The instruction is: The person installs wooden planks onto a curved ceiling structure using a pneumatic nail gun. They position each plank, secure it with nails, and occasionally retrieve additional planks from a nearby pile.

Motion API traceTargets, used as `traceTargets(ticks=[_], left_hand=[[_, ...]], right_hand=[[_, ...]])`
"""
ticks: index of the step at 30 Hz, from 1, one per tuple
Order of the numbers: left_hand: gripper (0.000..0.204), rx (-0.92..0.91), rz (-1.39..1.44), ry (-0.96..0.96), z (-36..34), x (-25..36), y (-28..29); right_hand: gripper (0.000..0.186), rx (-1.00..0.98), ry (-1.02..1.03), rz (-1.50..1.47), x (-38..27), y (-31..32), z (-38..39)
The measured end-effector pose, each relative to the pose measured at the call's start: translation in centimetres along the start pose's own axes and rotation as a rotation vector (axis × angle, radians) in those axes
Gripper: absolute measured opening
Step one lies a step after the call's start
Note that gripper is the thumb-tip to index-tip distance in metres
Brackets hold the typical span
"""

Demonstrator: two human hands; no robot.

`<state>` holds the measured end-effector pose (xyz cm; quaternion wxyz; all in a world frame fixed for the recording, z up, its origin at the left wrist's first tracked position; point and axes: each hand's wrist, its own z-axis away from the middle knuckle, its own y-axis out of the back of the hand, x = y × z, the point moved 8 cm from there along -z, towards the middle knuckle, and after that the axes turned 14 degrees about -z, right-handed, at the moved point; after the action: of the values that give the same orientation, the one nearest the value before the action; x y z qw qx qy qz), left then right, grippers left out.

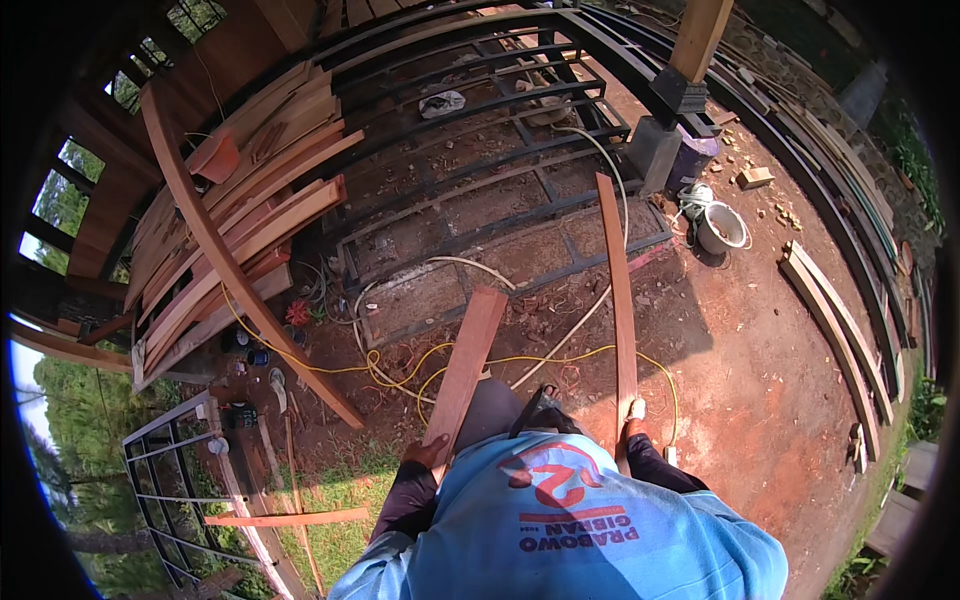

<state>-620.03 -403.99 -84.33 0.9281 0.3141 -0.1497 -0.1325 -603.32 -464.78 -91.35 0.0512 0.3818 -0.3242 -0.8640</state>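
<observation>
A wide reddish-brown wooden board slants up and away from my body. My left hand is closed round its near edge. Further right, a longer, narrower wooden plank stretches away from me over the ground. My right hand is closed on the side of this plank, close to its near end; its fingers are partly hidden. The near ends of both pieces disappear by my blue shirt.
Stacked boards lie at the left, with a curved beam across them. A black metal frame rests ahead. A yellow cord winds over the soil. A white bucket stands near a post; more timber lies right.
</observation>
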Motion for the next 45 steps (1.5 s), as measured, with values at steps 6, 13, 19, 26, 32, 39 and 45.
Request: traceTargets(ticks=[6,13,19,26,32,39,45], left_hand=[[0.100,0.052,0.078,0.006,-2.9,11.0,4.7],[0.083,0.097,0.336,-0.075,-10.0,26.2,8.9],[0.084,-0.064,0.362,-0.202,-19.1,36.3,14.0],[0.093,-0.025,0.050,-0.011,-25.1,49.7,26.0],[0.103,0.035,0.089,0.080,-32.1,58.4,30.9],[0.105,0.092,-0.066,0.169,-31.9,67.8,33.2],[0.094,0.105,-0.134,0.269,-22.8,74.8,36.7]], right_hand=[[0.095,-0.156,-0.024,-0.105,-14.3,-5.6,-8.2],[0.074,-0.098,0.032,0.158,-20.4,-11.4,-14.1],[0.068,-0.065,-0.069,0.159,-30.4,-14.6,-16.2],[0.061,0.016,-0.066,0.071,-46.4,-16.9,-21.4],[0.055,-0.014,-0.056,0.078,-55.4,-19.8,-28.6],[0.048,-0.129,-0.126,0.169,-60.7,-22.2,-37.1],[0.047,-0.171,-0.036,0.213,-76.5,-19.4,-40.9]])
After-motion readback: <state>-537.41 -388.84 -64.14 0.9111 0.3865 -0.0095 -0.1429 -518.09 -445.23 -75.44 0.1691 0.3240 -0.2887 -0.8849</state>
